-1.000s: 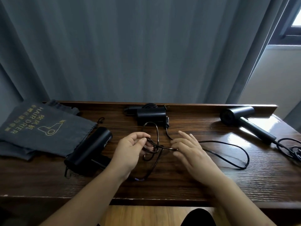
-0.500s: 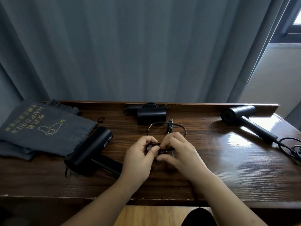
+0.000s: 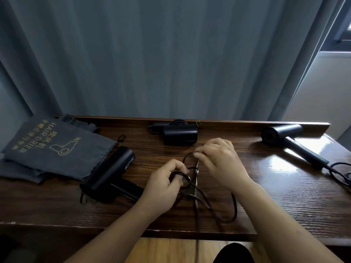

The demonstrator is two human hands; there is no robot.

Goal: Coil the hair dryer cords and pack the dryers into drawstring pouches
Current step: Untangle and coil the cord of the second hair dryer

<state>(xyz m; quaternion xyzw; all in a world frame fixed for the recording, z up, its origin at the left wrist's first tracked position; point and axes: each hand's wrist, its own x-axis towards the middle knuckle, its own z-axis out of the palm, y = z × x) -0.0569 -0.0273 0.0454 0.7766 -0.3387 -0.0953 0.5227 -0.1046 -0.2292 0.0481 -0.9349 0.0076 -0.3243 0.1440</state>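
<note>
A grey curtain (image 3: 152,57) is hanging behind a dark wooden table (image 3: 284,196), and a bit of window is showing at the far right. Both hands are working in the middle of the table, close to the front edge.

The left hand (image 3: 163,185) is curling its fingers around loops of a thin black cord (image 3: 214,207), with the coils lying over the fingers. The right hand (image 3: 220,160), just beyond and to the right of the left one, is pinching the top of another loop of the same cord between thumb and fingertips. From the two hands the cord is running down toward the front edge, making a wide loose loop on the wood below the right wrist, and one strand is dropping over the edge.

Just left of the left hand a black hair dryer (image 3: 108,175) is lying on its side, with its handle reaching under the left wrist (I cannot tell if the cord belongs to this dryer). Farther left a grey pouch (image 3: 57,147) with yellow print is lying flat on other folded cloth. Straight beyond the right hand a second dryer (image 3: 179,136) is resting by the back rail with a coiled cord behind it. Well to the right of the right hand a third dryer (image 3: 288,141) is lying, its own cord trailing off at the right edge.
</note>
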